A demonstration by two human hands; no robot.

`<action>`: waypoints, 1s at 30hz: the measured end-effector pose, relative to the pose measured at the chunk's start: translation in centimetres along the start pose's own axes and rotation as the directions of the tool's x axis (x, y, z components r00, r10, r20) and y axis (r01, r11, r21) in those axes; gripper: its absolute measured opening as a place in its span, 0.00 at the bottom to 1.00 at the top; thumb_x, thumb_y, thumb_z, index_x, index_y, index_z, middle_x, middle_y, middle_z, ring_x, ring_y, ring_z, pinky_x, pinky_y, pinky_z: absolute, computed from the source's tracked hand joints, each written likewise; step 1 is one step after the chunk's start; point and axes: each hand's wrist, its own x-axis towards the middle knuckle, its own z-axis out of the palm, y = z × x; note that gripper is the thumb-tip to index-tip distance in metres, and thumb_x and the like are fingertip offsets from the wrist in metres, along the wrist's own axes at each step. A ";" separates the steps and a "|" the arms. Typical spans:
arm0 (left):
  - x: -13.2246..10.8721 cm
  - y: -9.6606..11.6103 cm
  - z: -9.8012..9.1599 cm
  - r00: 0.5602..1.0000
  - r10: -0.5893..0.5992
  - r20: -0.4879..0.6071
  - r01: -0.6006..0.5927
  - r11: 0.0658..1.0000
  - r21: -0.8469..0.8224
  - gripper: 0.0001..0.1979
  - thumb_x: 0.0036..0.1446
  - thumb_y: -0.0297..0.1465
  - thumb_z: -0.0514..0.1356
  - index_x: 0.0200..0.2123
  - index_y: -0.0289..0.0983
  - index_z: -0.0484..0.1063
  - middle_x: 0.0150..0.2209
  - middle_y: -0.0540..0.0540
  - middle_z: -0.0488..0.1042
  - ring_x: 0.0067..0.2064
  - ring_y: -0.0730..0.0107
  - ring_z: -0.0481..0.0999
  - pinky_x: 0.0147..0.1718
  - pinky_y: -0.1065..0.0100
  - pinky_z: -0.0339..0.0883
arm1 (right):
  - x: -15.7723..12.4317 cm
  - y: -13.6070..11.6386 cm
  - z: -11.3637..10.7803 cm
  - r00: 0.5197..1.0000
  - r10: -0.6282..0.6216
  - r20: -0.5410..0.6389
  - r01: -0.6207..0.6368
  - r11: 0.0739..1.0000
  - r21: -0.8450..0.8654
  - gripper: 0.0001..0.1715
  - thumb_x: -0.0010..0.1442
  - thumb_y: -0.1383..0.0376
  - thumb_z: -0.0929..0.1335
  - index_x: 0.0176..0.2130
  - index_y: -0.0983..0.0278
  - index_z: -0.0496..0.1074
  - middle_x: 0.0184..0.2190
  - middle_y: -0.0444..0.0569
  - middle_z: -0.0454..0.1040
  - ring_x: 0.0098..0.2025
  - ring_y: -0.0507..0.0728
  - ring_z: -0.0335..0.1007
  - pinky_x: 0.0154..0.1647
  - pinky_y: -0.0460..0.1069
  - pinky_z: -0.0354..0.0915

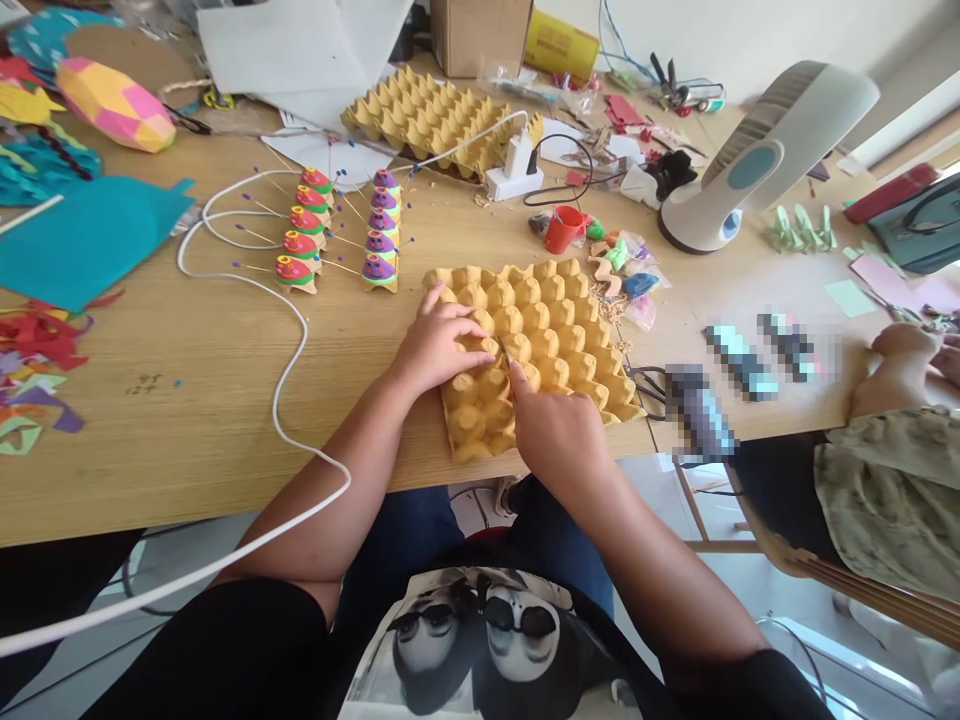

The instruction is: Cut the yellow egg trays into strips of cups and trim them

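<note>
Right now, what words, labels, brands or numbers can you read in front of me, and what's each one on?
Nothing here reads clearly.
Yellow box at the back: reddish print, too blurred to read.
Wooden table, left side: small dark marks, perhaps handwriting, too small to read.
Blurred-out items at right: pixelated, so any text is hidden.
Nearer egg tray: no lettering that I can make out.

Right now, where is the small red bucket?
The red bucket sits above and right of centre in the head view, just beyond the nearer egg tray.
</note>
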 end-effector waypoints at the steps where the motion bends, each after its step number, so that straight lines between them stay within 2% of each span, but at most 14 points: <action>1: 0.0 0.0 0.0 1.000 0.005 0.005 -0.005 1.000 -0.002 0.15 0.49 0.39 0.75 0.41 0.43 0.86 0.57 0.42 0.79 0.76 0.40 0.50 0.75 0.41 0.47 | 0.0 0.0 0.1 1.000 0.000 0.002 0.000 1.000 -0.002 0.42 0.69 0.70 0.63 0.77 0.68 0.50 0.34 0.57 0.85 0.36 0.61 0.84 0.41 0.54 0.67; 12: 0.0 -0.1 0.1 1.000 0.007 0.010 -0.007 1.000 -0.019 0.14 0.49 0.40 0.75 0.41 0.44 0.86 0.56 0.43 0.79 0.76 0.40 0.51 0.75 0.41 0.46 | -0.2 -0.7 0.2 1.000 0.006 0.027 -0.006 1.000 0.003 0.44 0.67 0.70 0.63 0.77 0.70 0.49 0.32 0.57 0.84 0.35 0.61 0.83 0.45 0.56 0.66; 30: 0.0 0.0 0.1 1.000 -0.017 0.021 0.017 0.999 -0.035 0.15 0.49 0.41 0.75 0.40 0.44 0.86 0.57 0.43 0.79 0.77 0.41 0.48 0.76 0.42 0.45 | -0.2 -0.4 0.1 0.999 0.009 0.033 -0.011 0.999 0.040 0.44 0.67 0.72 0.62 0.77 0.70 0.48 0.34 0.58 0.85 0.38 0.61 0.84 0.45 0.55 0.67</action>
